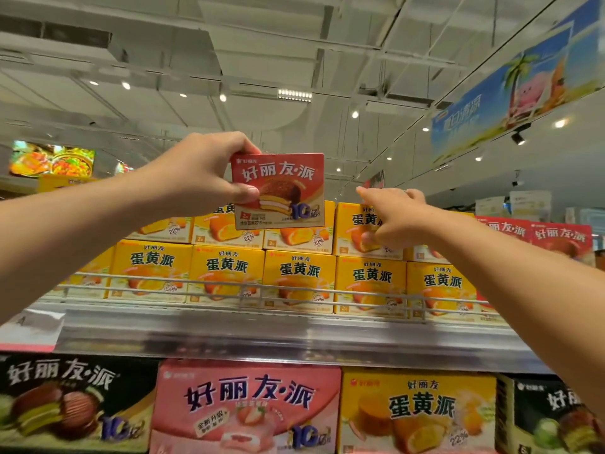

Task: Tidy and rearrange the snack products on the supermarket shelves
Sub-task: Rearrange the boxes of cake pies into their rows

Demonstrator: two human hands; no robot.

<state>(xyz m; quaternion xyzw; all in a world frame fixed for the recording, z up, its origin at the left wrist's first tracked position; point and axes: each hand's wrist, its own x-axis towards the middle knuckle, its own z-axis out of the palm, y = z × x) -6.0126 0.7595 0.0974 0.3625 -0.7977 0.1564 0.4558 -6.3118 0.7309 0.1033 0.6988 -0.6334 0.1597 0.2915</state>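
My left hand grips a small red pie box by its left edge and holds it up above the top shelf. Behind and below it, yellow egg-yolk pie boxes stand stacked in two rows on that shelf. My right hand reaches to the upper yellow box right of the red one, fingers stretched and touching its front and top. More red pie boxes stand at the shelf's far right.
A metal rail runs along the top shelf's front edge. The shelf below holds larger boxes: black, pink strawberry, yellow and another black. A blue banner hangs overhead at right.
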